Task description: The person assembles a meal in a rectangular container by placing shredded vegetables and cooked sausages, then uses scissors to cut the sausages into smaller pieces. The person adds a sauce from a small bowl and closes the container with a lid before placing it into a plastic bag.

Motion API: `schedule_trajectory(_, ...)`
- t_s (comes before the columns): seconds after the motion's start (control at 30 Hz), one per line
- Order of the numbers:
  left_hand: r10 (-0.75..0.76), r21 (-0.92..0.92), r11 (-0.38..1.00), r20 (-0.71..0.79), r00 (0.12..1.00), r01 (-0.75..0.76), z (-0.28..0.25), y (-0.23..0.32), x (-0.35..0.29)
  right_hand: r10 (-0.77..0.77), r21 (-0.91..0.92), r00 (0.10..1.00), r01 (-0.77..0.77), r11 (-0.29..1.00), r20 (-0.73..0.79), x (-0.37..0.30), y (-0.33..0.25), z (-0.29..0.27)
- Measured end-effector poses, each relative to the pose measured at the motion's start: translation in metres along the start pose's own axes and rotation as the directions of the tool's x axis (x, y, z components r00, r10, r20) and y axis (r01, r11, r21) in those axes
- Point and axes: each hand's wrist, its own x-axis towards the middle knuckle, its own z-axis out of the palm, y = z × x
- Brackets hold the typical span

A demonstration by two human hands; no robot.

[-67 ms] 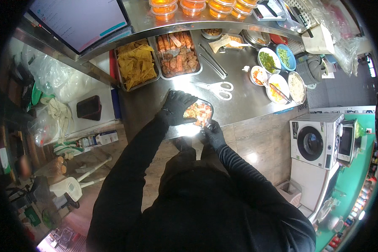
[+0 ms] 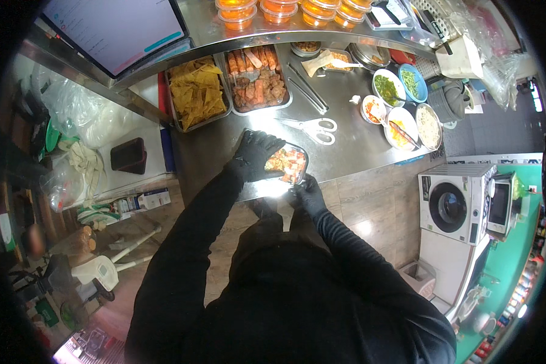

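Observation:
A small rectangular food tray (image 2: 293, 162) with chopped pale and reddish food rests at the near edge of the steel counter (image 2: 358, 142). My left hand (image 2: 256, 153), in a black glove, curls over its left side, thumb along the near side and fingers across the top. At the near right corner, my right hand (image 2: 309, 194), also gloved in black, closes on the rim; its fingertips are partly hidden. White-handled scissors (image 2: 318, 129) lie just beyond the tray. Farther back are a pan of sausages and meat pieces (image 2: 258, 91) and a pan of yellow-brown sheets (image 2: 197, 91).
Metal tongs (image 2: 308, 90) lie beside the meat pan. Bowls of chopped greens (image 2: 384, 85), yellow strips (image 2: 400, 128) and pale shreds (image 2: 429, 126) cluster at the right. A raised shelf (image 2: 285, 37) with orange-filled tubs (image 2: 279, 11) and a screen (image 2: 121, 30) runs across the back.

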Motion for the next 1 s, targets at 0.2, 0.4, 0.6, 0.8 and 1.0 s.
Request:
schedule_trajectory(0.2, -0.062, 0.028, 0.998, 0.031, 0.998, 0.061, 0.000, 0.000, 0.007, -0.007, 0.025, 0.999, 0.009, 1.000, -0.052, 0.019, 0.014, -0.002)
schedule_trajectory(0.4, -0.063, -0.004, 0.998, 0.070, 0.996, 0.064, -0.008, 0.000, 0.007, -0.091, -0.229, 0.985, 0.056, 0.972, -0.146, 0.028, 0.028, -0.001)
schedule_trajectory(0.6, -0.061, 0.002, 0.998, 0.015, 0.998, 0.061, 0.000, 0.000, 0.006, 0.043, -0.024, 0.994, -0.045, 0.999, -0.100, 0.023, 0.008, -0.001)
schedule_trajectory(0.8, -0.057, -0.042, 0.997, 0.111, 0.992, 0.062, -0.012, 0.001, 0.006, 0.126, -0.022, 0.988, -0.128, 0.992, -0.085, 0.029, 0.009, -0.010)
schedule_trajectory(1.0, -0.042, 0.023, 0.999, 0.064, 0.997, 0.041, -0.006, -0.001, 0.006, 0.141, -0.128, 0.989, -0.146, 0.981, -0.046, 0.034, 0.000, -0.009)
